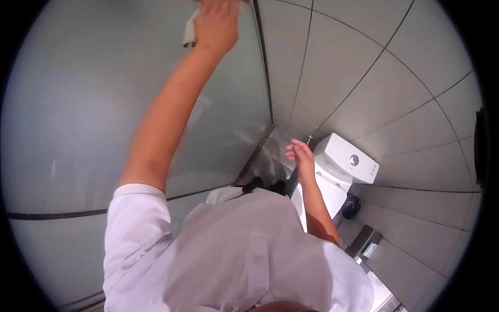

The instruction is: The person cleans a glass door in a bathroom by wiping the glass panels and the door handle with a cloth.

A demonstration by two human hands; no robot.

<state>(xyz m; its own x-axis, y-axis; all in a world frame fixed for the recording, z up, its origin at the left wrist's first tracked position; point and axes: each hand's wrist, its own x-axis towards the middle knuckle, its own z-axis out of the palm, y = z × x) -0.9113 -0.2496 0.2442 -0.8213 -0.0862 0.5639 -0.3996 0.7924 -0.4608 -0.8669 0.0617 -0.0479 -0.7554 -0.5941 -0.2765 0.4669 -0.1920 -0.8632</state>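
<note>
My left hand is raised high at the top of the view, pressing a whitish cloth against the frosted glass panel. Most of the cloth is hidden behind the hand, and only a folded edge shows at its left. Lower down, my right hand hangs in the air beside the white toilet. Its fingers are loosely bent and apart, with nothing in them.
A white toilet tank stands against the tiled wall. Close by are a round dark object and a dark wall-mounted holder. A dark frame strip edges the glass. My dark shoes show below.
</note>
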